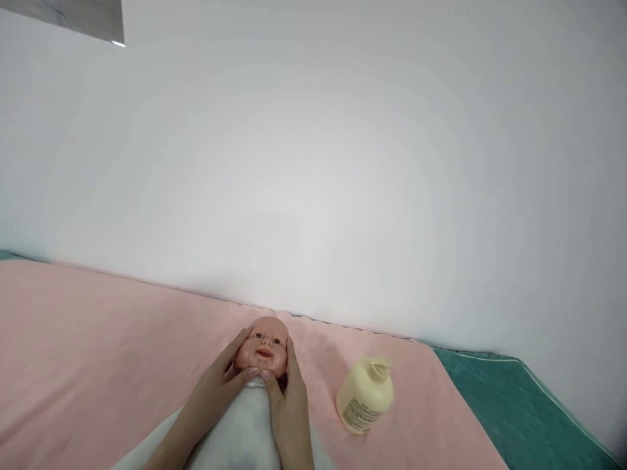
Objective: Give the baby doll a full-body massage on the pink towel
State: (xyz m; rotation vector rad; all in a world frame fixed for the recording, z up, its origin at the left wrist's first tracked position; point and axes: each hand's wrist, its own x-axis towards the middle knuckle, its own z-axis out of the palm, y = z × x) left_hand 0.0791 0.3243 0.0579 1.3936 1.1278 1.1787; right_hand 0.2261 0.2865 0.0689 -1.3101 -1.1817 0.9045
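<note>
A baby doll's head [265, 344] lies face up at the lower middle, eyes open. Below its chin, a white cloth [240, 427] covers the body. My left hand [220, 378] cups one side of the head, its thumb at the chin. On the opposite side my right hand [290, 385] holds the head in the same way, and the two thumb tips almost meet under the chin. A pale yellow pump bottle [365, 395] with a printed label stands to the right of my right hand, not touched.
Pink cloth [98, 339] spreads beneath the doll and bottle. A green surface [529, 405] shows at the right. Behind rises a white wall [313, 163], with the corner of a grey panel [78, 16] at the upper left.
</note>
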